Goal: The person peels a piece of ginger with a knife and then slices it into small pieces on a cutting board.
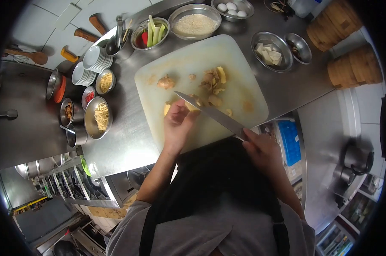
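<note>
My right hand (261, 147) is closed round the handle of a large kitchen knife (223, 119), its blade pointing up and left across the cutting board (248, 81). Under the blade, my left hand (179, 121) pinches a piece of ginger (192, 105), partly covered by fingers and knife. A peeled yellow chunk (167, 107) lies beside the left fingers. Farther up the board sits an unpeeled ginger knob (166, 82). Brown peelings and ginger pieces (211, 81) are heaped right of centre.
Along the back stand bowls of cut vegetables (150, 34), flour-like powder (196, 25) and eggs (231, 8). A bowl of pale slices (268, 54) is at right, near bamboo steamers (355, 66). Noodles in a bowl (101, 117) and stacked white dishes (97, 58) are at left.
</note>
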A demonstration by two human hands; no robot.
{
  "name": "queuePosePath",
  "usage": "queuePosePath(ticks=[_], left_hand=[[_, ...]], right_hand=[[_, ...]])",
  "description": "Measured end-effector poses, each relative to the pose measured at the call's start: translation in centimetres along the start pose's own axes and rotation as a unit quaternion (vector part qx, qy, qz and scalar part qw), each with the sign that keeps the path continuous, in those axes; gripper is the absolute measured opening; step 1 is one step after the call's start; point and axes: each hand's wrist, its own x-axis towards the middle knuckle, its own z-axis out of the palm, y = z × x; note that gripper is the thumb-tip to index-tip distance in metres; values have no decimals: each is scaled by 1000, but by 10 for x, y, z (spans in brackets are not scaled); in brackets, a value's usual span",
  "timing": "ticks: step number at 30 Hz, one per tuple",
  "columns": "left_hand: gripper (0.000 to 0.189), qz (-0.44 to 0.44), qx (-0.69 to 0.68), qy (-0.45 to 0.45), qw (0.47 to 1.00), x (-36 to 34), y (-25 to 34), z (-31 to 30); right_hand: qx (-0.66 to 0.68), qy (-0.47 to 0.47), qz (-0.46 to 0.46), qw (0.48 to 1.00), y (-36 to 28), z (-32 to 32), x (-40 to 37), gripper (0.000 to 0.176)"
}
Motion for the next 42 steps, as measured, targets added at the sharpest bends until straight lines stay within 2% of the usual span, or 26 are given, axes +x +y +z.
queuePosePath(ticks=[2, 4, 6, 8, 10, 12, 15, 16, 18, 20, 22, 26, 28, 31, 34, 37, 42], left_hand=[[40, 0, 24, -3, 1000, 1, -6, -1], [40, 43, 0, -2, 999, 4, -10, 2], [42, 31, -2, 7, 999, 4, -10, 1], [38, 7, 56, 2, 998, 0, -12, -4], [42, -9, 96, -67, 993, -10, -13, 7], [46, 7, 89, -81, 993, -9, -20, 13], [47, -54, 7, 16, 998, 4, -14, 2], [47, -51, 9, 19, 998, 7, -8, 3], [48, -98, -134, 72, 984, 10, 6, 7], [43, -101, -147, 78, 981, 11, 1, 0], [44, -93, -155, 51, 982, 11, 5, 6], [45, -90, -154, 37, 983, 11, 7, 12], [35, -95, -162, 36, 981, 11, 8, 14], [34, -94, -159, 13, 983, 10, 6, 11], [42, -103, -127, 3, 987, 9, 5, 11], [37, -102, -113, 6, 988, 4, 1, 17], [42, -101, -110, -43, 988, -5, -15, 15]], right_hand=[[5, 7, 3, 1000, 0, 4, 5, 38], [-9, 4, 4, 1000, -2, 6, 10, 36], [0, -3, 11, 1000, 0, 8, 10, 36], [11, -14, 16, 1000, 3, 12, 11, 36], [54, 11, 34, 998, 4, 17, 12, 35], [45, 12, 46, 998, 0, 13, 15, 35], [18, 15, 40, 999, 1, 6, 9, 36], [-2, 18, 21, 1000, 3, 3, 7, 37], [-14, 19, 6, 1000, 7, -1, -2, 39], [-28, 20, -7, 999, 8, -3, -9, 41], [-73, 5, -5, 997, 8, -7, -13, 44], [-78, 13, -2, 997, 6, -8, -16, 44], [-72, 24, -9, 997, 6, -8, -15, 44], [-67, 19, -1, 998, 8, -8, -16, 43], [-62, 13, 6, 998, 11, -6, -17, 42], [-42, 21, 11, 999, 9, -3, -13, 40], [-9, 38, 19, 999, 12, 5, -4, 40]])
